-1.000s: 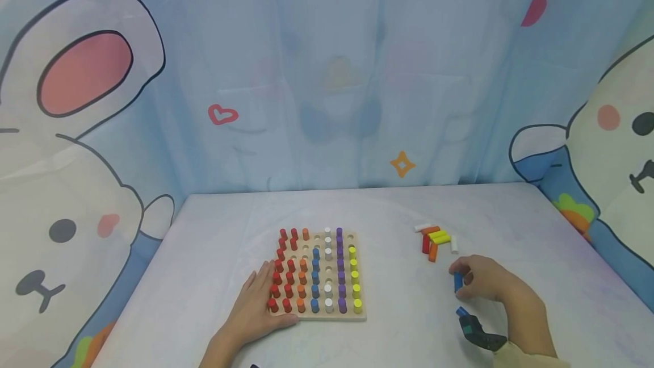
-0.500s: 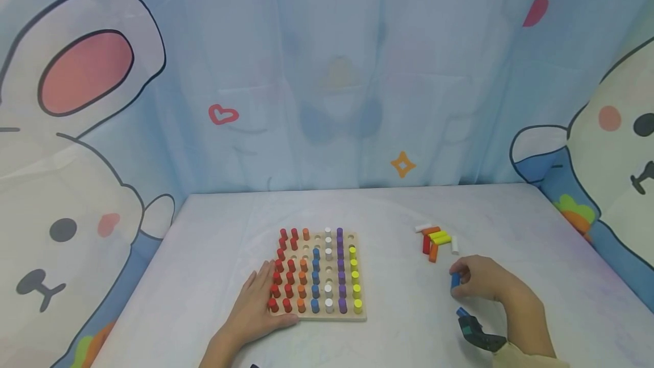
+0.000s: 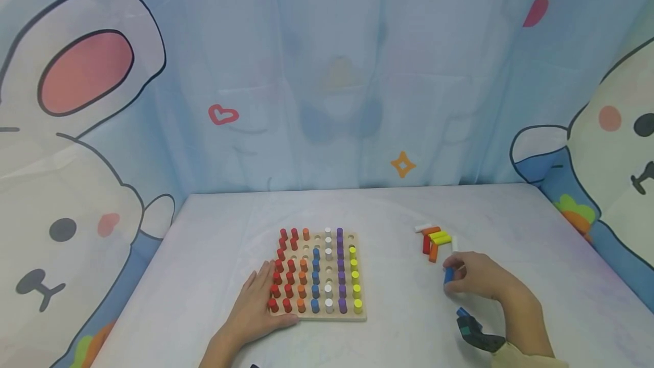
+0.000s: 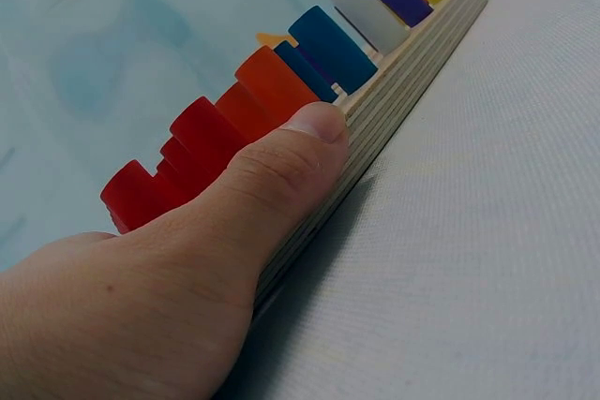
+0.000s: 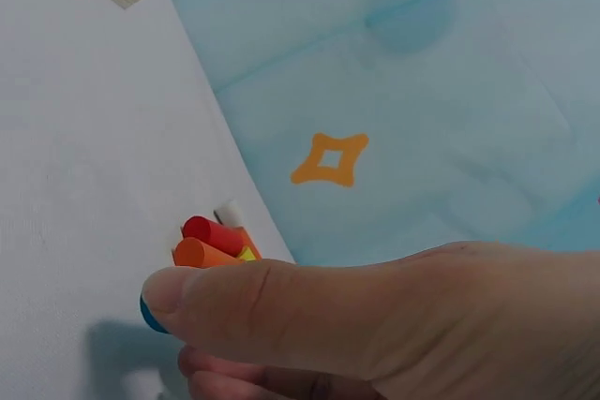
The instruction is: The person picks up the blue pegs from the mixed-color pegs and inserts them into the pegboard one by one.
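Note:
My right hand [image 3: 477, 275] pinches a blue peg [image 3: 449, 275] between thumb and fingers, just above the table right of centre. In the right wrist view the thumb covers most of that blue peg [image 5: 153, 317]. The left hand [image 3: 254, 304] lies along the left side of a wooden pegboard [image 3: 334, 317], its fingers extended and its thumb at the front edge. Seen from the left wrist, the thumb [image 4: 281, 170] rests against the board's side, near red pegs [image 4: 208, 135] and orange ones. Rows of red, orange, blue, white, purple and yellow pegs stand in the board, with some bare holes.
Beyond the right hand lies a small pile of loose pegs [image 3: 433, 252], in red, orange, yellow and white. A dark wrist camera [image 3: 477, 334] sits at the right wrist, with a small blue piece [image 3: 462, 312] at its tip. A patterned curtain [image 3: 337, 72] hangs behind the table.
The right hand has shifted slightly left with the blue peg, which now leans a little. My left hand and the pegboard have stayed put.

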`<action>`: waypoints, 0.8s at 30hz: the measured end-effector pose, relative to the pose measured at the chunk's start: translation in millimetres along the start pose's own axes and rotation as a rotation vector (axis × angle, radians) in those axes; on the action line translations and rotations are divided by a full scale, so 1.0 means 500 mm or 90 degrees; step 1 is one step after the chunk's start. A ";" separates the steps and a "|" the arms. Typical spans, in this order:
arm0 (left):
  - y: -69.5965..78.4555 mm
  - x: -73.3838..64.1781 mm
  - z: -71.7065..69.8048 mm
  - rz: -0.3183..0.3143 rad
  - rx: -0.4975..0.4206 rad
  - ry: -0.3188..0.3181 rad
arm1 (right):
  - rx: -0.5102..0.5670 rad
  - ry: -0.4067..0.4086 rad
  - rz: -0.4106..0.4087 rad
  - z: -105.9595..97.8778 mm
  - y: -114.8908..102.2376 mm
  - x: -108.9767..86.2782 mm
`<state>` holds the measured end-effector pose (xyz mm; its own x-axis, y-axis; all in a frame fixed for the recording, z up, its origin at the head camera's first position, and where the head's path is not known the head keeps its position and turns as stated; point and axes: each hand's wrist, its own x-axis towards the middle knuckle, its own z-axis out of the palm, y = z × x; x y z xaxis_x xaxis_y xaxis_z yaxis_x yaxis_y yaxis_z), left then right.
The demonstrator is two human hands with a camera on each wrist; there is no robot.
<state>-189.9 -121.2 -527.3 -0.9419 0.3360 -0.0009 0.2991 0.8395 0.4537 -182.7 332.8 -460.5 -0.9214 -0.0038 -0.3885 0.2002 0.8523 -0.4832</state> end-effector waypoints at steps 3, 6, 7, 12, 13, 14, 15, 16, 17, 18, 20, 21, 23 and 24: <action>0.002 -0.001 -0.001 -0.005 -0.003 -0.002 | 0.006 0.008 0.000 0.000 -0.005 0.002; 0.002 -0.001 -0.002 -0.010 -0.005 -0.006 | 0.011 0.016 -0.006 0.000 -0.011 0.001; 0.002 -0.001 -0.002 -0.010 -0.005 -0.007 | 0.012 0.019 -0.010 0.001 -0.013 0.001; 0.002 -0.001 -0.002 -0.011 -0.005 -0.007 | 0.021 0.039 -0.040 0.006 -0.024 0.001; 0.002 -0.001 -0.002 -0.011 -0.004 -0.006 | 0.025 0.043 -0.045 0.008 -0.026 0.002; 0.002 -0.001 -0.001 -0.010 -0.005 -0.006 | 0.027 0.046 -0.052 0.010 -0.029 0.003; 0.002 -0.001 -0.001 -0.010 -0.005 -0.006 | 0.030 0.048 -0.057 0.012 -0.031 0.004; 0.001 -0.001 -0.002 -0.010 -0.003 -0.007 | 0.030 0.051 -0.062 0.014 -0.034 0.005; 0.001 -0.001 -0.002 -0.010 -0.003 -0.007 | 0.032 0.054 -0.066 0.016 -0.036 0.006; 0.001 -0.001 -0.001 -0.010 -0.003 -0.007 | 0.032 0.057 -0.069 0.017 -0.038 0.007; 0.001 0.000 -0.001 -0.009 -0.003 -0.007 | 0.030 0.062 -0.076 0.021 -0.042 0.009; 0.001 0.000 -0.001 -0.009 -0.003 -0.007 | 0.031 0.065 -0.076 0.022 -0.044 0.010; 0.001 0.000 -0.001 -0.008 -0.003 -0.008 | 0.034 0.069 -0.076 0.025 -0.046 0.013; 0.001 0.000 -0.001 -0.007 -0.003 -0.008 | 0.035 0.073 -0.075 0.026 -0.047 0.014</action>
<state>-189.9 -121.0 -526.7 -0.9431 0.3321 -0.0171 0.2879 0.8411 0.4579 -189.7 306.2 -462.2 -0.9709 -0.0392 -0.2364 0.1041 0.8195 -0.5636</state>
